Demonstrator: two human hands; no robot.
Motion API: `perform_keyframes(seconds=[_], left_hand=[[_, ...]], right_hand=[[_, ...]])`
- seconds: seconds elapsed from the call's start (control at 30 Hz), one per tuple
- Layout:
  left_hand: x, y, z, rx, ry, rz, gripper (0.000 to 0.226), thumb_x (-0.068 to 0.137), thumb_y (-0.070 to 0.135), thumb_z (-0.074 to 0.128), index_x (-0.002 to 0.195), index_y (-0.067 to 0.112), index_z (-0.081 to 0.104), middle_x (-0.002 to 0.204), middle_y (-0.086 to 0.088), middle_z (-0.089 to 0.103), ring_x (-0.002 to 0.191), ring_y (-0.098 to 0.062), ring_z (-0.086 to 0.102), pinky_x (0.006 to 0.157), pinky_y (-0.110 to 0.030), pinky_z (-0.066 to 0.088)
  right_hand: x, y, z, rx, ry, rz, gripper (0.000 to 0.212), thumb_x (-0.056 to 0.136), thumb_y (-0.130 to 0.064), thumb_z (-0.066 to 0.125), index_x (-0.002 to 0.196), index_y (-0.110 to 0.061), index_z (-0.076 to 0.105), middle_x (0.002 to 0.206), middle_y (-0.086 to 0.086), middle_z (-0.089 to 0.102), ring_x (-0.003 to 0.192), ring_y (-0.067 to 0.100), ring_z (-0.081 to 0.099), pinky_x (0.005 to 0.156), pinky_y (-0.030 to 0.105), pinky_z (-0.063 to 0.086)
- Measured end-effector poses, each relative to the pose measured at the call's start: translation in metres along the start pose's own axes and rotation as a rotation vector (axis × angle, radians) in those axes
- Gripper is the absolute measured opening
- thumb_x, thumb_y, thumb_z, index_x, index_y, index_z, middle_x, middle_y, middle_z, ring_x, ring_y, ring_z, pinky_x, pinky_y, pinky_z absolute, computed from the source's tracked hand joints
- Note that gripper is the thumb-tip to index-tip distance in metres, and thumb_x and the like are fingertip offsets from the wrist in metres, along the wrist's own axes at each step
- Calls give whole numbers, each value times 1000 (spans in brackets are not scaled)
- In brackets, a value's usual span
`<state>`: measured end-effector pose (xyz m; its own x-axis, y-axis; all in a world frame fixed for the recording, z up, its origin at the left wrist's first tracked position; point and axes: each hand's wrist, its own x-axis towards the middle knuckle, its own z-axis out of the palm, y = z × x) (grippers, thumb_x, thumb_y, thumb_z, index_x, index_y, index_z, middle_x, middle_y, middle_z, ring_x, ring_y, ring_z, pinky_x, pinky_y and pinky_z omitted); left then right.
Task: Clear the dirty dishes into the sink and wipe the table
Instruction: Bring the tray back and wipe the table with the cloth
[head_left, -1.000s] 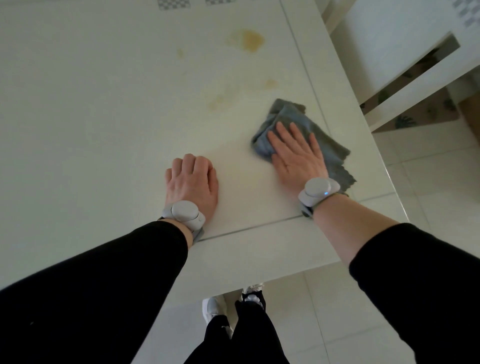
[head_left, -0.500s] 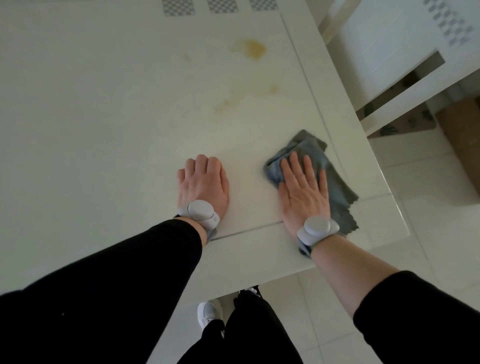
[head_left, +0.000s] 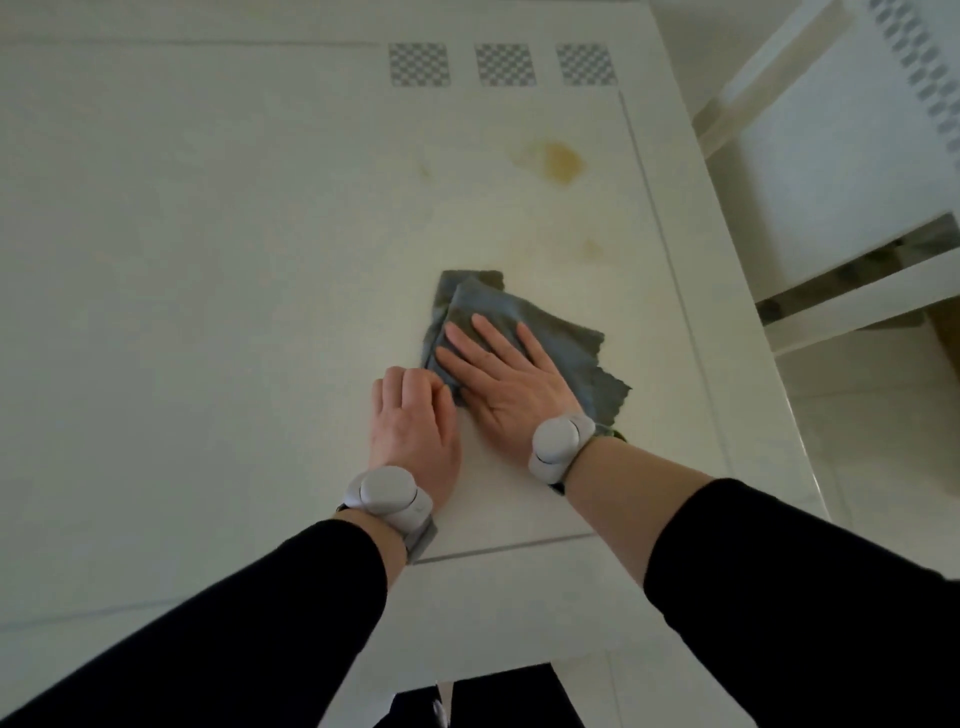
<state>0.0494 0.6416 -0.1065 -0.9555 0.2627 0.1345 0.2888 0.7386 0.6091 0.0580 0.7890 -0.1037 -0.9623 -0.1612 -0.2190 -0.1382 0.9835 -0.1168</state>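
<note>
A grey cloth (head_left: 566, 343) lies crumpled on the white table (head_left: 208, 260), near its right side. My right hand (head_left: 498, 379) presses flat on the cloth with straight, spread fingers. My left hand (head_left: 410, 421) rests on the bare table with bent fingers, right against the cloth's left edge, and holds nothing. A yellow-brown stain (head_left: 556, 161) sits beyond the cloth, with a fainter spot (head_left: 592, 249) between the two. No dishes are in view.
A white chair (head_left: 831, 182) stands close to the table's right edge over pale floor tiles (head_left: 883, 441). Three checkered squares (head_left: 504, 65) mark the table's far part. My legs (head_left: 467, 701) show below the near edge.
My right hand pulled the cloth toward the near edge, then slid it forward and left until it met my left hand. My left hand stayed planted on the table.
</note>
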Motion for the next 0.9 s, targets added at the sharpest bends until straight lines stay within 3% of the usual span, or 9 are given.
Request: perform_keyframes(seconds=[0.17,0.37,0.73,0.9], left_hand=[[35,-5,-6,119,12,-24,11,90,17,53,84,8,55,87,-11,53,80,-29,47,70,-38,40],[91,-25,-8,303,63,-55,13,91,23,51,89,11,56,92,-10,55,85,-31,49,71,-38,35],[185,-39,17,379,112,37,16,91,25,44,90,10,51,94,-12,52,86,-32,46,68,-36,29],[193,-44,30,399,122,31,15,92,25,42,89,12,49,93,-10,50,85,-31,44,69,-35,26]], right_hand=[[56,9,-10,-20,20,-102,51,99,-44,18,149,-37,13,159,-15,5,147,13,-2,119,46,-2],[106,36,-20,-38,75,-84,50,100,-41,22,149,-36,16,159,-15,9,147,12,1,118,45,-3],[123,92,-28,-24,100,31,50,100,-43,18,149,-37,13,159,-15,8,147,12,2,119,42,-6],[101,108,-23,-11,128,108,55,96,-47,7,149,-36,12,159,-15,6,147,11,0,119,40,-5]])
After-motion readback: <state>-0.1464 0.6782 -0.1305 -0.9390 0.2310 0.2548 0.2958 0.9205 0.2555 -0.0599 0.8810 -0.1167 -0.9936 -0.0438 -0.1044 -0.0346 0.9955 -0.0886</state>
